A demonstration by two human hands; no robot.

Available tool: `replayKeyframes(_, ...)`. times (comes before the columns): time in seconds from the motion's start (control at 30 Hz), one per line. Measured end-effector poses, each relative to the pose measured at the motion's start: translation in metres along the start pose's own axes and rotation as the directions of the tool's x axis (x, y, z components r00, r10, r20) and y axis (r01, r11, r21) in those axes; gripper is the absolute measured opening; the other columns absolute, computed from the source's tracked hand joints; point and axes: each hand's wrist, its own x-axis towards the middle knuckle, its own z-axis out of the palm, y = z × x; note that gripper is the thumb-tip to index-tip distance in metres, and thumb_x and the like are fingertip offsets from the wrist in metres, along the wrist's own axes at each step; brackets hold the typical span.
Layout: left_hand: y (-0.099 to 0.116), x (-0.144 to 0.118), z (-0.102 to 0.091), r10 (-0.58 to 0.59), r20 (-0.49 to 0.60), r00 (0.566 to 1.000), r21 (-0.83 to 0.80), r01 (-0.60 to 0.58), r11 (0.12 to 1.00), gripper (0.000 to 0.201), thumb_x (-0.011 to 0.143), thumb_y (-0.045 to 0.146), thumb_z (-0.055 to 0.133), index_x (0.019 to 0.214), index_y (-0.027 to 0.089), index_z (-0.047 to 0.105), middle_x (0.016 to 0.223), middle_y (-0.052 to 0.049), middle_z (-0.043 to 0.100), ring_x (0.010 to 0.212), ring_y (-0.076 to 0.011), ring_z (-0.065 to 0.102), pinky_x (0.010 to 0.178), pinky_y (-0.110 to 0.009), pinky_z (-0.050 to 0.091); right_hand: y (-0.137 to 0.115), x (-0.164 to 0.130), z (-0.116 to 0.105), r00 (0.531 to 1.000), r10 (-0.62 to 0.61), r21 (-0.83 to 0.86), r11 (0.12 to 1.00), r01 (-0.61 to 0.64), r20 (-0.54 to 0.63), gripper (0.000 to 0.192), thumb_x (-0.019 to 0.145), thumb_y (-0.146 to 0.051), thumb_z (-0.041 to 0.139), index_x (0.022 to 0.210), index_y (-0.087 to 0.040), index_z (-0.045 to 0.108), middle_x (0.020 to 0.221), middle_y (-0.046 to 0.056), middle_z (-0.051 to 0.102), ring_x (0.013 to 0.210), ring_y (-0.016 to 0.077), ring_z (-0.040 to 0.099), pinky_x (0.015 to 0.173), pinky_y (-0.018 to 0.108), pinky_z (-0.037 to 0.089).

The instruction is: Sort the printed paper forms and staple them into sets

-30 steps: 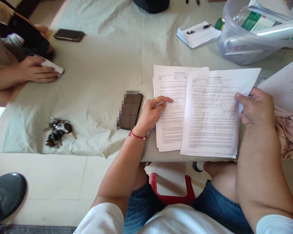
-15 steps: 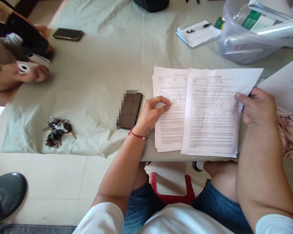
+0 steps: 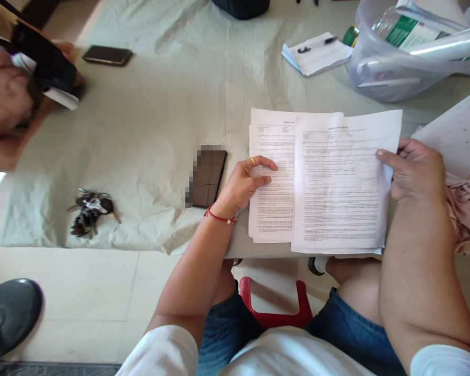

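Note:
My right hand (image 3: 417, 169) grips the right edge of a printed sheet (image 3: 337, 203), thumb on top and fingers behind. Its page is covered in small lines of text with a heading. This sheet overlaps a left stack of printed papers (image 3: 273, 209), whose edges are slightly uneven. Over the left edge of that stack lies my left hand (image 3: 245, 183), its thumb and forefinger apart with nothing between them. Its other fingers are mostly hidden. A dark phone (image 3: 207, 177), partly pixelated, lies just left of this hand.
A key bunch (image 3: 92, 211) and another phone (image 3: 107, 55) lie on the cloth-covered table (image 3: 152, 130). Another person's hand (image 3: 8, 94) is at the left edge. At back right are a notepad (image 3: 317, 55) with a pen and a filled plastic tub (image 3: 391, 78).
My left thumb and forefinger have parted. The right sheet's upper right corner has shifted left, and the left papers have shifted slightly. The other person's near hand has drawn back leftward.

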Motion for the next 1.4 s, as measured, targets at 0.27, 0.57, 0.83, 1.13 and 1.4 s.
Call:
replayKeyframes(0.27, 0.003, -0.002, 0.0, -0.056, -0.01, 0.998, -0.066, 0.055, 0.996, 0.025, 0.07, 0.014, 0.074, 0.089, 0.023, 0.085, 0.09, -0.004, 0.08, 0.079, -0.0216, 0.073, 0.072, -0.038, 0.061, 0.0, 0.002, -0.003, 1.0, -0.012, 0.042, 0.999, 0.013, -0.022, 0.028, 0.047, -0.019, 0.089, 0.07, -0.021, 0.074, 0.068, -0.002, 0.073, 0.063, 0.0134, 0.06, 0.06, 0.027, 0.051)
replayKeyframes(0.57, 0.006, -0.004, -0.005, 0.059, -0.136, 0.989, 0.148, -0.039, 0.988, 0.021, 0.068, 0.012, 0.065, 0.072, 0.023, 0.082, 0.066, -0.002, 0.067, 0.061, -0.0154, 0.055, 0.056, -0.031, 0.04, 0.0, 0.021, -0.024, 0.979, -0.037, 0.002, 0.999, 0.039, -0.201, 0.017, 0.056, -0.011, 0.079, 0.068, -0.023, 0.076, 0.068, -0.001, 0.072, 0.064, 0.0168, 0.064, 0.062, 0.033, 0.056)
replayKeyframes(0.83, 0.005, -0.003, -0.001, 0.059, -0.123, 0.991, 0.197, -0.034, 0.98, 0.023, 0.069, 0.012, 0.062, 0.073, 0.023, 0.083, 0.062, 0.0, 0.062, 0.058, -0.014, 0.048, 0.057, -0.03, 0.032, -0.003, 0.02, -0.019, 0.98, 0.004, 0.014, 1.0, -0.001, -0.198, 0.021, 0.062, 0.0, 0.073, 0.067, -0.02, 0.073, 0.062, -0.003, 0.067, 0.058, 0.0137, 0.061, 0.057, 0.028, 0.054)
replayKeyframes(1.13, 0.002, -0.004, 0.0, 0.07, -0.096, 0.993, 0.207, -0.049, 0.977, 0.023, 0.069, 0.014, 0.063, 0.074, 0.024, 0.083, 0.068, -0.002, 0.067, 0.062, -0.016, 0.052, 0.059, -0.032, 0.038, -0.006, 0.017, -0.014, 0.985, -0.011, 0.05, 0.999, 0.02, -0.173, 0.021, 0.061, -0.001, 0.073, 0.065, -0.021, 0.073, 0.06, -0.005, 0.066, 0.056, 0.0125, 0.06, 0.058, 0.028, 0.054)
replayKeyframes(1.4, -0.001, -0.002, 0.002, 0.077, -0.107, 0.991, 0.2, -0.055, 0.978, 0.021, 0.068, 0.016, 0.064, 0.074, 0.024, 0.082, 0.072, -0.003, 0.067, 0.069, -0.0181, 0.056, 0.063, -0.033, 0.042, -0.013, 0.016, -0.009, 0.969, 0.023, 0.081, 0.997, -0.003, -0.247, 0.027, 0.061, 0.006, 0.068, 0.061, -0.021, 0.071, 0.061, -0.003, 0.066, 0.056, 0.0156, 0.063, 0.067, 0.039, 0.063)
